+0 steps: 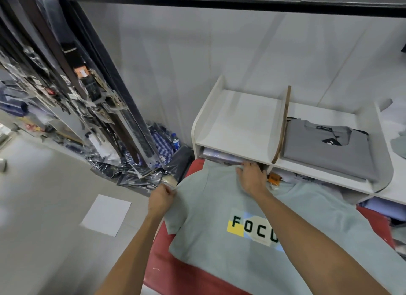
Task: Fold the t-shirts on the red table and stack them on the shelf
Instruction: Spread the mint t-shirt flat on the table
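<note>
The pale green t-shirt point(259, 239) is being pinched by the left hand point(161, 199) and pressed flat by the right hand point(252, 177); overhanging the red bench point(175, 270), it is risking sliding off.

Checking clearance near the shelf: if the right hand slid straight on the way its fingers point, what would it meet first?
Probably the plastic-wrapped white garments in the white shelf's lower compartment. The right hand lies on the pale green t-shirt, fingertips almost at that opening; depth is unclear.
</note>
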